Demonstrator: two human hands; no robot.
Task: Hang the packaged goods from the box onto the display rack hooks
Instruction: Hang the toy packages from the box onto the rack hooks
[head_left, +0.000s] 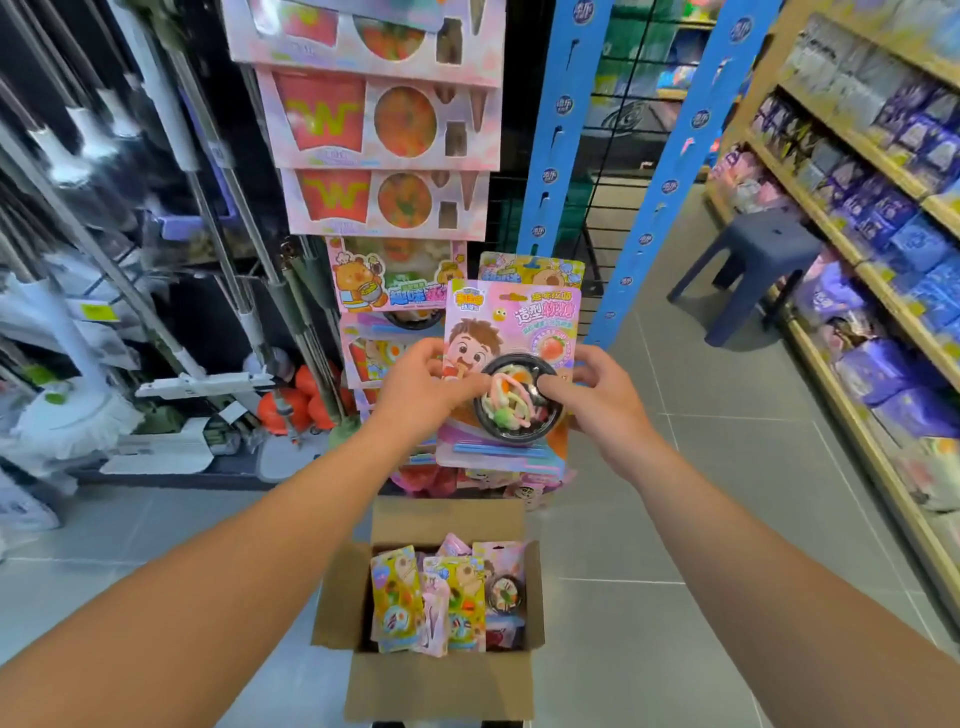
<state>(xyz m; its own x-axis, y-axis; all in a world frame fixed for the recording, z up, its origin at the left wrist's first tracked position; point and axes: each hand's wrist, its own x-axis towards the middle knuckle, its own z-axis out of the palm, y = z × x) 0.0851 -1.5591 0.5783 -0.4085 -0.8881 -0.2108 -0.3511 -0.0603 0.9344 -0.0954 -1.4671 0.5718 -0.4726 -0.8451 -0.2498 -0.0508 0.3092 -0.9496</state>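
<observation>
While gripping pink package (511, 332) upright between left hand (423, 387) and right hand (597, 392), need hook (531, 264) just above fingertips.

grey tiled floor (675, 519) underfoot, and sitting right on it, an open cardboard box (431, 670), flaps out, packed with upright packets (452, 597). off to the right, a dark blue plastic stool (748, 260) stands on the tiles beside the wooden shelving (878, 457), which rises from the floor too.
</observation>
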